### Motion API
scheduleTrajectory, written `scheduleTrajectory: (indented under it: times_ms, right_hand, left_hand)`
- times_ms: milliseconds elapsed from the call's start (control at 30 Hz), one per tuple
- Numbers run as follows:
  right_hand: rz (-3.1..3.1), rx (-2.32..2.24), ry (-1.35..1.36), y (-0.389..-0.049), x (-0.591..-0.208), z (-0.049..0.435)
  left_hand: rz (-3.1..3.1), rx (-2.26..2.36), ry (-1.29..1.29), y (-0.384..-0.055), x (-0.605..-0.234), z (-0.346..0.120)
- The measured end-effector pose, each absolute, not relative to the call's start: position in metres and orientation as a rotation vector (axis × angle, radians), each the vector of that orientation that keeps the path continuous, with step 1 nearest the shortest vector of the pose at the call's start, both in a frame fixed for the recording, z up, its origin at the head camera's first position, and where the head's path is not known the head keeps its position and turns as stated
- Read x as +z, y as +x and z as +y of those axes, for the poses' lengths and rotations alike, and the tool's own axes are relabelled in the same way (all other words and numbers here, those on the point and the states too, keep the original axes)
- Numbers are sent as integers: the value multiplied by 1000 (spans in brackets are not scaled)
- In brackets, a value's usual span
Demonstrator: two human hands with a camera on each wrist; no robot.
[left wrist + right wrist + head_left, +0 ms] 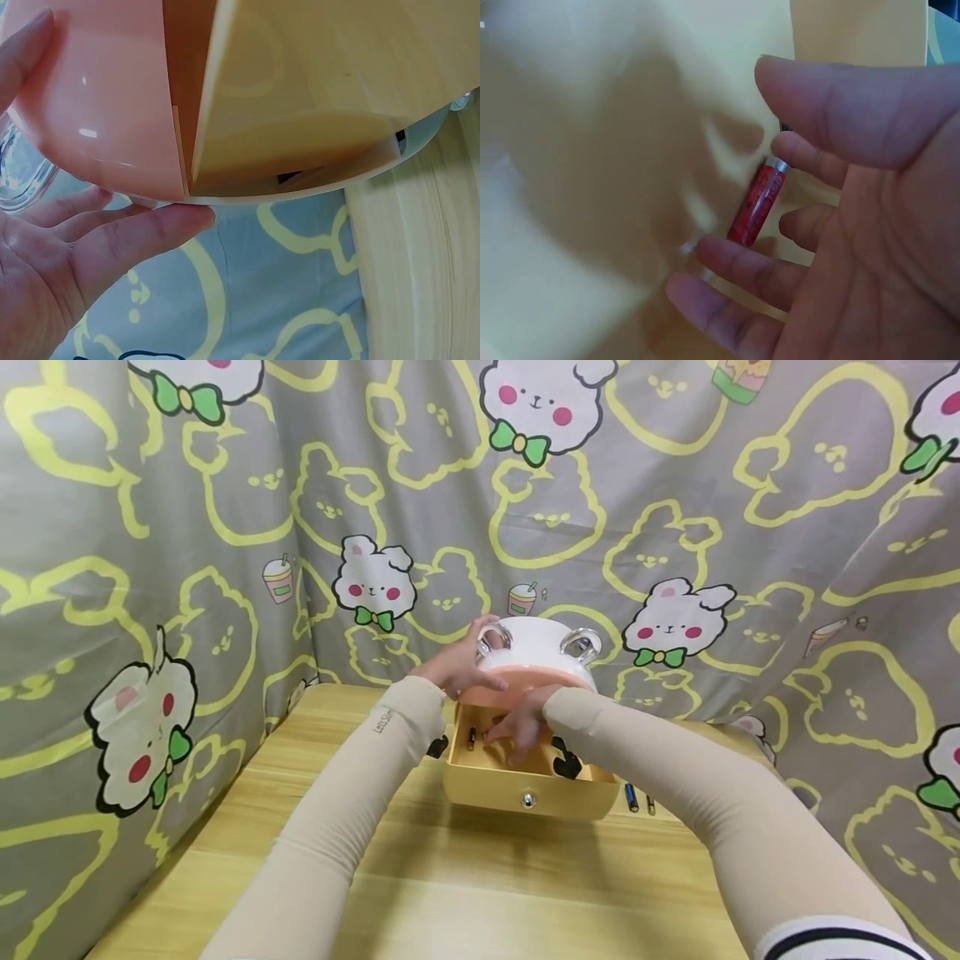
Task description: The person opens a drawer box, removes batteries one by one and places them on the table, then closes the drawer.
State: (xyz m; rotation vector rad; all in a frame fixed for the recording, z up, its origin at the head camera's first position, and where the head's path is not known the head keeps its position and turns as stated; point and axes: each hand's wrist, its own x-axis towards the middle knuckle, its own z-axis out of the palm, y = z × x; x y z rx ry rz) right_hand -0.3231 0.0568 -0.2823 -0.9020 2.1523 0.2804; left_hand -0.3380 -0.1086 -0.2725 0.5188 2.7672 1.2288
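Note:
A rounded storage box (528,631) with a white top, a pink front and clear looped ears stands on the table, its yellow drawer (487,785) pulled out. My left hand (461,667) grips the box's left side; in the left wrist view the thumb lies on the pink front (97,97), the other fingers along the side. My right hand (522,722) reaches down into the drawer with its fingers spread and loosely bent. Close by those fingers, a red battery (757,204) with a silver end lies on the drawer floor. A dark battery (472,738) is at the drawer's left.
Right of the drawer, a blue battery (632,797) and a thinner dark one (650,806) lie on the wooden table (487,877). A grey patterned curtain (450,510) hangs behind and at both sides. Small black pieces (566,760) hang under the wrists.

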Motion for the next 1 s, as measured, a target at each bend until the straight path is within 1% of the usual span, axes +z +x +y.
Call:
scheduleTrajectory:
  times_ms: [100, 233, 467, 800, 1000]
  right_hand:
    - [2184, 306, -899, -324, -282, 57]
    - [2213, 382, -960, -325, -282, 60]
    - [2186, 285, -979, -325, -282, 68]
    - [2074, 144, -839, -329, -282, 84]
    - [2051, 19, -702, -329, -282, 92]
  left_hand:
    - [2785, 1213, 529, -338, -272, -109]
    - [2806, 1186, 552, -339, -271, -109]
    - [2786, 1198, 558, -341, -271, -105]
    - [2792, 1199, 554, -341, -271, -104]
    - [2806, 1177, 542, -338, -272, -106]
